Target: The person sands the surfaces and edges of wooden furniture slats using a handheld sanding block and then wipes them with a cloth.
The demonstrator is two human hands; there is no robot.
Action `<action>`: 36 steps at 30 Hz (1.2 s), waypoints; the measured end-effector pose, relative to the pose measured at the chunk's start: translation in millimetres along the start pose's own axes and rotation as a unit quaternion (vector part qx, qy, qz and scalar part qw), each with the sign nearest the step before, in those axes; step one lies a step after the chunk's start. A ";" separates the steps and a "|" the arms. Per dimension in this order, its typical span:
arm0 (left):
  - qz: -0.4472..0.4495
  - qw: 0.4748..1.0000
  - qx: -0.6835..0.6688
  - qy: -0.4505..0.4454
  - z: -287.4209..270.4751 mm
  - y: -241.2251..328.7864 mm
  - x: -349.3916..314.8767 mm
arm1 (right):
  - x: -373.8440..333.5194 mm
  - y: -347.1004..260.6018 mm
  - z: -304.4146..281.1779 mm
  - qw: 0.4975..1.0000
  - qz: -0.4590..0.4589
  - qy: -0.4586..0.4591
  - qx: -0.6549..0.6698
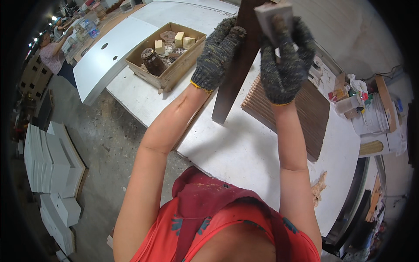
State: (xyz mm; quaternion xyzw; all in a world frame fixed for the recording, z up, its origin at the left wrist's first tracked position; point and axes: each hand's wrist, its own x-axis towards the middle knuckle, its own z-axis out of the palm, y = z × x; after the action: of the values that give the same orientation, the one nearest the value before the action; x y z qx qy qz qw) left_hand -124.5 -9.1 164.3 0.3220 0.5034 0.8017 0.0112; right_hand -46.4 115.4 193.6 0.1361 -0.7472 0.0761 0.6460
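Note:
A dark grey knitted glove with a yellow cuff covers my left hand (218,54), which is closed on the left edge of a long dark brown board (233,87). The board is tilted, its near end low over the white table. In a matching glove, my right hand (286,65) grips a pale rectangular block (275,17) beside the board's upper part. The fingers wrap over the block, and I cannot tell whether it touches the board. Under my right forearm lies a stack of dark brown strips (301,118) on the table.
Left of my hands, a worn box (181,70) holds a stained jar (152,61) and several yellowish blocks (179,39). A white panel with holes (109,52) lies beyond it. White boards (52,161) are stacked on the floor. Containers (349,104) stand at right; another person (52,52) is far left.

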 end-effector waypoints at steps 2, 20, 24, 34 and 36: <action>0.065 0.997 0.037 0.004 -2.3 -7.3 4.5 | -26.1 1.8 0.7 0.999 0.020 -0.033 0.010; 0.210 0.944 0.252 0.026 -44.1 -31.6 24.9 | -273.6 -67.1 -49.9 0.865 0.223 -0.434 0.117; -0.030 0.991 0.122 -0.044 -34.0 -42.0 -8.0 | -271.7 -60.7 -79.4 0.826 0.367 -0.382 0.191; -0.063 0.907 0.326 -0.258 -22.8 -130.6 -129.2 | -232.0 -60.0 -175.6 0.709 0.648 -0.083 0.266; 0.091 0.860 0.402 -0.301 -22.4 -142.6 -148.8 | -210.6 -74.6 -182.1 0.777 0.568 -0.182 0.200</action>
State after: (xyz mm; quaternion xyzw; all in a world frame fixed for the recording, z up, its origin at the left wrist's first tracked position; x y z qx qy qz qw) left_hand -62.1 -7.7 -33.3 0.5685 0.7229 0.3906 -0.0412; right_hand 175.2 119.3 9.2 -0.1757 -0.7604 0.5511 0.2954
